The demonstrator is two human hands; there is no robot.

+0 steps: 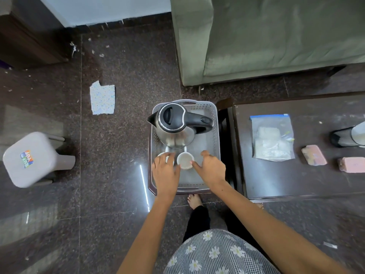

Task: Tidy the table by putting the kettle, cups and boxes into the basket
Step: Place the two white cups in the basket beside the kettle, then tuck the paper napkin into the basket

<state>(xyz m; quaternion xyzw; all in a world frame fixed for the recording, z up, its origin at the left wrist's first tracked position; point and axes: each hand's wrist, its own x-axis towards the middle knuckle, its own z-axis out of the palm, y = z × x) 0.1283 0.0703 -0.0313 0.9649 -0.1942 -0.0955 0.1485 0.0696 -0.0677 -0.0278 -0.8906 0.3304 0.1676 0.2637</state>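
Observation:
A grey perforated basket (pixel 215 135) sits on a low dark stand left of the table. Inside it stands a steel kettle (pixel 173 123) with a black lid and handle. Two white cups are in front of the kettle. My left hand (pixel 166 171) lies over the left cup (pixel 161 154), fingers curled on its rim. My right hand (pixel 212 169) rests beside the right cup (pixel 184 160), index finger touching its side, thumb raised apart. Two pink boxes (pixel 314 155) (pixel 352 165) lie on the dark table (pixel 286 180) at the right.
A zip bag (pixel 272 137) with white contents and a black-and-white object (pixel 347 136) are on the table too. A green sofa (pixel 276 36) stands behind. A grey plastic stool (pixel 33 159) and a paper scrap (pixel 102 97) are on the floor at left.

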